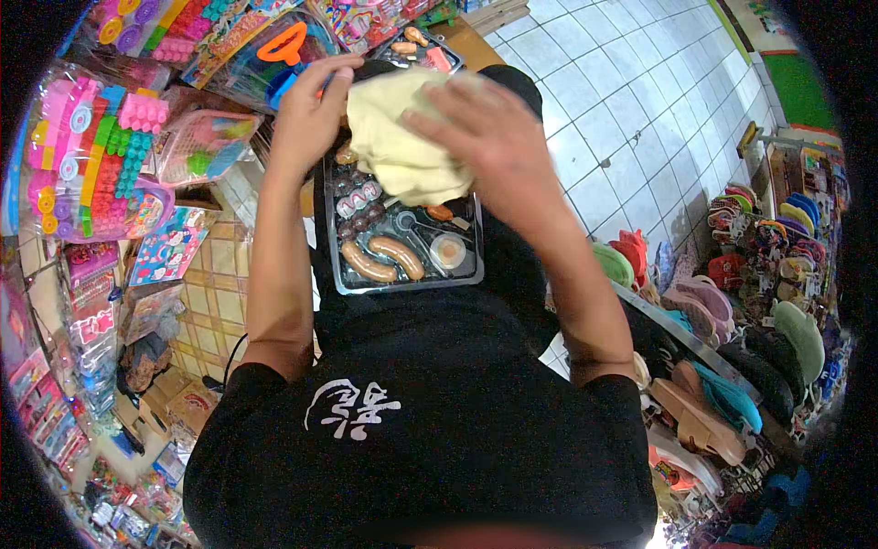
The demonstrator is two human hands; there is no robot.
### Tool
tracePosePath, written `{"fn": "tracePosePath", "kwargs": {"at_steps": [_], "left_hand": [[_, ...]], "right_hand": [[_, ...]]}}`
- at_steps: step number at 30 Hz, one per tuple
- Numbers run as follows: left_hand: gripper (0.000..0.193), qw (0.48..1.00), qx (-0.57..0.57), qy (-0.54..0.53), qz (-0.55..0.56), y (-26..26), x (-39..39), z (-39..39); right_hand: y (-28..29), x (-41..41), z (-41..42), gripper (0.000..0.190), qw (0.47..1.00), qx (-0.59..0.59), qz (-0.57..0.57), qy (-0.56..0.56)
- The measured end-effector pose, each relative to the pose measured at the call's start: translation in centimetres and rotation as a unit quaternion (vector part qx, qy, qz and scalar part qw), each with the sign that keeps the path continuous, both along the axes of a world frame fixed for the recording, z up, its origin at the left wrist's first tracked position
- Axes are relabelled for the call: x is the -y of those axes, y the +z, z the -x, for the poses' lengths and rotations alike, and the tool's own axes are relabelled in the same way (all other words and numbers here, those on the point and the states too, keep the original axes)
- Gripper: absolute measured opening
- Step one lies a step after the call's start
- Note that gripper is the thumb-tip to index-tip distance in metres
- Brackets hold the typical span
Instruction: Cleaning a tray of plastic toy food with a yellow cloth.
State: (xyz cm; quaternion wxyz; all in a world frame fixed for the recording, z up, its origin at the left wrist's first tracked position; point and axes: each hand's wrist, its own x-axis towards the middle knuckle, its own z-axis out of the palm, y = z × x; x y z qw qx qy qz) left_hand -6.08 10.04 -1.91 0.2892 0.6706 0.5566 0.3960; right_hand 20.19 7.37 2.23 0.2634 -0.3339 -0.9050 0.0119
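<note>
A clear plastic tray [350,283] of toy food rests on my lap. Two toy sausages [384,259], dark skewered balls [360,223] and a small round piece [448,252] show in its near half. A crumpled pale yellow cloth [394,141] covers its far half. My right hand [483,127], blurred, is spread over the cloth and holds it from above. At the cloth's upper left corner is my left hand [319,96], thumb and fingers by the tray's left side; its grip is partly hidden.
Beyond my knees lies another tray of toy food [429,58]. Packaged toy blocks [103,151] and a toy set with an orange handle [282,44] crowd the left. Racks of sandals [706,309] stand to the right, beside a white tiled floor [617,103].
</note>
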Motion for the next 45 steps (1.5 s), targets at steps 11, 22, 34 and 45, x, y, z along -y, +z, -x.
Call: {"fn": "tracePosePath", "kwargs": {"at_steps": [11, 22, 34, 45], "left_hand": [[0.036, 0.98, -0.119, -0.117, 0.109, -2.7, -1.1, -0.2], [0.034, 0.973, -0.222, -0.068, -0.016, -5.3, -0.5, -1.0], [0.036, 0.964, -0.258, -0.035, -0.05, -5.4, -0.4, -2.0], [0.035, 0.977, -0.141, -0.153, 0.04, -6.3, -2.0, 1.2]], "right_hand": [[-4.1, 5.3, -0.5, 0.052, 0.968, 0.094, 0.171, 0.159], [-4.2, 4.8, -0.6, 0.047, 0.973, 0.124, 0.165, 0.105], [-5.0, 4.3, -1.5, 0.046, 0.978, 0.108, 0.161, 0.079], [-4.9, 3.7, 0.2, 0.046, 0.98, 0.096, 0.155, 0.08]]}}
